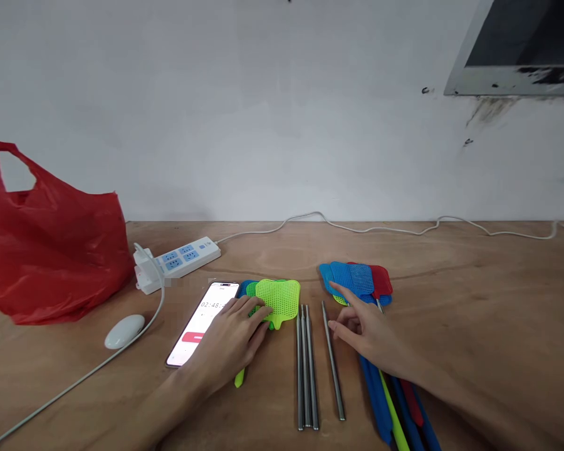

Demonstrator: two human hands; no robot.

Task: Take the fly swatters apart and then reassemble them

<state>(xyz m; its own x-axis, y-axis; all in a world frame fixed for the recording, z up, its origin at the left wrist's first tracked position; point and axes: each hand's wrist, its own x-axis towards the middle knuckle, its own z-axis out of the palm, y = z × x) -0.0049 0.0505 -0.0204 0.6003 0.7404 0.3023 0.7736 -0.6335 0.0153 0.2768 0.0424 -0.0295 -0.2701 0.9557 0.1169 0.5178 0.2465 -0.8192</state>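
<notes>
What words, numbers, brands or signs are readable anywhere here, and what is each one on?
"02:48:4": on the phone screen; the left hand seems to cover whatever follows.
Too small to read: the heading at the top of that screen, and the pale lettering on its red button.
Also too small: any markings on the white power strip.

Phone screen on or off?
On: the phone screen glows white, showing digits and a red bar; the left hand hides part of it.
</notes>
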